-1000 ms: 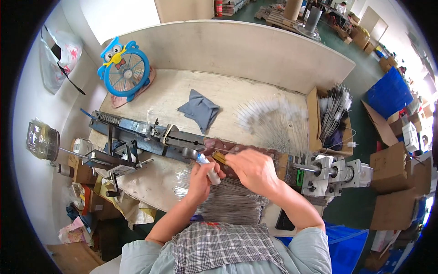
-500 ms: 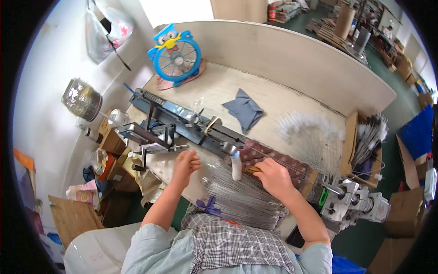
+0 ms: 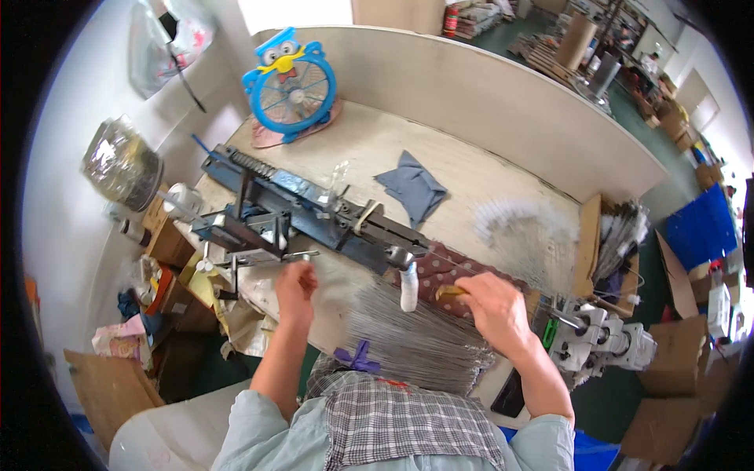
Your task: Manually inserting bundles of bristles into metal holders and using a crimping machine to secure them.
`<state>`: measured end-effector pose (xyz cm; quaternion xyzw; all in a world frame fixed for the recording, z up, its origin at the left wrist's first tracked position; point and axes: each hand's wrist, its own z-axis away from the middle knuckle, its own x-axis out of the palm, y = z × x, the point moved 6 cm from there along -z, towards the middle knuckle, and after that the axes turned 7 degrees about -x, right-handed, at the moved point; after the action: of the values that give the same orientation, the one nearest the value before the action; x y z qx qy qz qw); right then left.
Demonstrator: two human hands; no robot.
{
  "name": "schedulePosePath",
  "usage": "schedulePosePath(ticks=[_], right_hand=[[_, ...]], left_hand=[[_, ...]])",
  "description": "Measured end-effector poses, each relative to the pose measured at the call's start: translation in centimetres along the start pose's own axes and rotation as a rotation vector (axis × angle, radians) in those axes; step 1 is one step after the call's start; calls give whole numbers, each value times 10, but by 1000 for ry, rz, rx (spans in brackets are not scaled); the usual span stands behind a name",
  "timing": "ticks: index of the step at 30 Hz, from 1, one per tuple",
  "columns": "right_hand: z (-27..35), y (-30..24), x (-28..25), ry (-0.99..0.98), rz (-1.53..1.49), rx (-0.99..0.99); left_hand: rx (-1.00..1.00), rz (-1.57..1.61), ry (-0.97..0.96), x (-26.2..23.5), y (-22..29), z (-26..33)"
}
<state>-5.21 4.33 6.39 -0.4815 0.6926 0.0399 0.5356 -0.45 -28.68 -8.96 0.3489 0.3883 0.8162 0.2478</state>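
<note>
Your left hand [image 3: 295,287] is curled closed at the near side of the dark blue bench machine [image 3: 314,216], right against the thin metal crank handle [image 3: 267,257] that sticks out toward you, probably so you can turn it; whether the fingers wrap the bar fully is hard to make out. Your right hand [image 3: 495,310] sits to the right of the machine's outlet end, fingers pinched shut on a small yellowish piece [image 3: 449,292] above the spotted brown cloth [image 3: 440,271]; what that piece is I cannot tell. A white brush-like piece [image 3: 409,286] hangs from the outlet end, between your hands; the bundle of thin grey wires [image 3: 416,341] lies fanned just nearer to you than the machine, within easy reach, its near end cut off by your checked apron. Beyond the machine lie a folded blue cloth [image 3: 414,191] and an owl-shaped blue fan [image 3: 289,86]; to its right, a heap of white bristly finished pieces [image 3: 522,224].
</note>
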Motion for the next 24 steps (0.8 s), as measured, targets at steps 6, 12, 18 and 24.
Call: schedulePosePath(ticks=[6, 12, 18, 24], right_hand=[[-1, 29, -21, 63, 5, 152], [18, 36, -30, 129, -155, 237], [23, 36, -36, 121, -266, 155], [-12, 21, -32, 288, 169, -41]], left_hand=[[-240, -159, -589, 172, -57, 104], [-169, -187, -721, 215, -84, 102], [-130, -157, -660, 219, -83, 107], [-118, -150, -456, 192, -56, 91]])
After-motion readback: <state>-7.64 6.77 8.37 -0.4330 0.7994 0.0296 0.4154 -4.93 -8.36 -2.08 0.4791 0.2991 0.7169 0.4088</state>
